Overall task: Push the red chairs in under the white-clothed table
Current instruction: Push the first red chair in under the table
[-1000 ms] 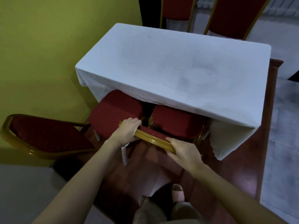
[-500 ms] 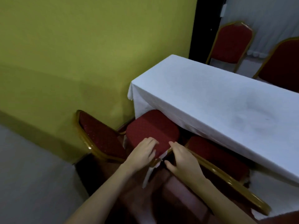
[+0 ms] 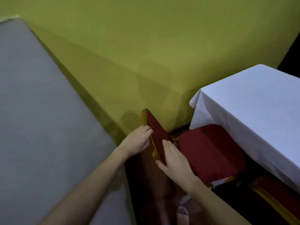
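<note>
A red chair with a gold frame stands at the table's left end; its seat (image 3: 209,151) lies partly under the white cloth and its backrest (image 3: 156,129) points at me edge-on. My left hand (image 3: 138,142) grips the backrest's gold outer edge, fingers curled over it. My right hand (image 3: 173,158) lies on the red padded face of the same backrest, thumb below. The white-clothed table (image 3: 253,101) fills the right side. A second red chair (image 3: 276,192) shows at the lower right, tucked close to the table.
A yellow-green wall (image 3: 146,54) runs right behind the chair, leaving little room there. Grey floor (image 3: 40,111) spreads to the left. The chairs stand on a dark red-brown wooden platform (image 3: 149,184). A sandalled foot (image 3: 182,213) is visible below.
My view has swung left. Both hands left the right chair's backrest rail, crossed the left chair's seat and now hold the left chair's backrest.
</note>
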